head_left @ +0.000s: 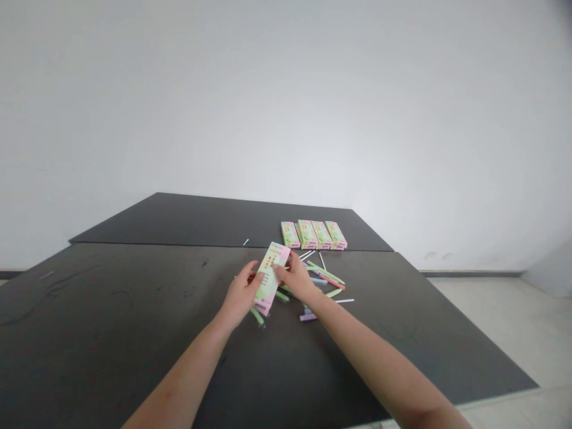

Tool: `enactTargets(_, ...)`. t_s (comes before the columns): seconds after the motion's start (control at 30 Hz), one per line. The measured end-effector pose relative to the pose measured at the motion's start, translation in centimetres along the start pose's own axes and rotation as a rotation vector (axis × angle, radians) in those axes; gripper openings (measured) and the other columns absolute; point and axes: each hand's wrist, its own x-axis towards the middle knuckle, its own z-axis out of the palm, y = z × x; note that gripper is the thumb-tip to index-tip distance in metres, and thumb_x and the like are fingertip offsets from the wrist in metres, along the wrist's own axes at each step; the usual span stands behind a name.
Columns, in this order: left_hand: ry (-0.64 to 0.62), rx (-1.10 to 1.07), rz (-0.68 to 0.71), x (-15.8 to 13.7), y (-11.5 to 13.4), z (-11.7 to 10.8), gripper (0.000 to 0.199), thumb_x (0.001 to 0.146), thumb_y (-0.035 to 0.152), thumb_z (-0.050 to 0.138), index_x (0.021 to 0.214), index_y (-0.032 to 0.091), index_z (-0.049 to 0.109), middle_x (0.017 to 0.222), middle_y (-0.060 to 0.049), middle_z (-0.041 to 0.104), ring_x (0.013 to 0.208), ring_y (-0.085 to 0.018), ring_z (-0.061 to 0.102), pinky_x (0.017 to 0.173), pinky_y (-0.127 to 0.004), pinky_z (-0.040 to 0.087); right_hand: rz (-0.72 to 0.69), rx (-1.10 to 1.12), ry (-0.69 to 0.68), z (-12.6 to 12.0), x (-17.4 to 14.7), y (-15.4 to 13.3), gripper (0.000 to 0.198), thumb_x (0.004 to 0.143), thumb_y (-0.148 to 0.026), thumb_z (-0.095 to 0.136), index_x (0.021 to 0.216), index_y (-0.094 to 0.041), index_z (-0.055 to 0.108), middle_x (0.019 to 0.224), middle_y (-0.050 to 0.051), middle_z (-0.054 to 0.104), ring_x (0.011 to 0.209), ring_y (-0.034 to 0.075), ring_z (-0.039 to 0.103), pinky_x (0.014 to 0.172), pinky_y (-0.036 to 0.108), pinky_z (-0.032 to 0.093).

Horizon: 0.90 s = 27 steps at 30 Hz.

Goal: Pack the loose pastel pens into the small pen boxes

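Observation:
Between my two hands is a slim pink and green printed box (270, 277), tilted above the dark table. My left hand (243, 292) is closed on its left edge, thumb on the front face. Along the right edge my right hand (295, 277) grips it too, thumb also on the front. Loose pens or markers lie beneath and to the right: a purple one (308, 317), a red one (336, 282), a green one (335, 293) and several more, partly hidden by the box and hands. The fingers behind the box are mostly hidden.
A row of similar pink and green boxes (307, 234) stands farther back on the black table (134, 333). Thin white sticks (322, 260) lie near the pens. A small pale piece (246, 242) lies left of the boxes. A white wall (223, 107) rises behind.

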Motion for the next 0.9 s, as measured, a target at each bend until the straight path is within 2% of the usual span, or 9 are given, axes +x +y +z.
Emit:
enactTargets(0.13, 0.109, -0.07, -0.003, 0.4, -0.9, 0.0, 0.058, 0.078, 0.048, 0.063, 0.124, 0.014, 0.054, 0.106, -0.013, 0.068, 0.085, -0.022, 0.068, 0.073, -0.034, 0.054, -0.051, -0.172, -0.047, 1.3, -1.1, -0.7, 0.043, 0.081, -0.033, 0.065, 0.116, -0.019, 0.044, 0.1, 0.008, 0.068, 0.083, 0.022, 0.068, 0.068, 0.036, 0.057)
enactTargets(0.27, 0.133, -0.209, 0.009, 0.2, -0.4, 0.5, 0.048, 0.078, 0.047, 0.062, 0.113, 0.015, 0.06, 0.11, -0.012, 0.068, 0.097, -0.024, 0.066, 0.084, -0.036, 0.053, -0.098, -0.278, -0.063, 2.0, -2.1, -2.2, 0.04, 0.08, -0.035, 0.064, 0.111, -0.019, 0.045, 0.103, 0.009, 0.066, 0.092, 0.024, 0.066, 0.079, 0.038, 0.054)
enactTargets(0.37, 0.135, -0.365, -0.071, -0.1, 0.2, 0.9, 0.045, 0.077, 0.041, 0.063, 0.114, 0.015, 0.061, 0.111, -0.013, 0.068, 0.101, -0.025, 0.065, 0.086, -0.038, 0.053, -0.139, -0.374, -0.045, 2.1, -2.2, -3.1, 0.039, 0.08, -0.035, 0.063, 0.11, -0.018, 0.046, 0.105, 0.01, 0.065, 0.098, 0.025, 0.063, 0.087, 0.04, 0.049)
enactTargets(0.5, 0.109, -0.546, -0.17, -0.4, 0.9, 1.1, 0.046, 0.078, 0.035, 0.064, 0.118, 0.013, 0.06, 0.111, -0.016, 0.068, 0.099, -0.025, 0.066, 0.085, -0.042, 0.054, -0.086, -0.435, -0.079, 1.9, -1.8, -3.4, 0.04, 0.08, -0.042, 0.061, 0.107, -0.017, 0.049, 0.104, 0.011, 0.064, 0.099, 0.027, 0.061, 0.087, 0.041, 0.047)
enactTargets(0.7, 0.036, -0.584, -0.131, -0.6, 1.2, 1.0, 0.05, 0.076, 0.031, 0.066, 0.122, 0.013, 0.061, 0.128, -0.018, 0.061, 0.113, -0.027, 0.061, 0.098, -0.045, 0.048, 0.027, -0.468, -0.073, 1.3, -1.2, -4.0, 0.048, 0.072, -0.054, 0.065, 0.1, -0.018, 0.049, 0.098, 0.012, 0.063, 0.099, 0.029, 0.061, 0.085, 0.041, 0.046)
enactTargets(0.9, -0.099, -0.547, -0.117, -0.9, 1.3, 1.2, 0.06, 0.067, 0.022, 0.071, 0.125, 0.021, 0.06, 0.137, -0.011, 0.055, 0.123, -0.028, 0.054, 0.1, -0.04, 0.048, 0.046, -0.533, -0.083, 0.3, -0.6, -4.5, 0.043, 0.069, -0.044, 0.065, 0.098, -0.018, 0.048, 0.096, 0.01, 0.063, 0.093, 0.028, 0.061, 0.077, 0.037, 0.047)
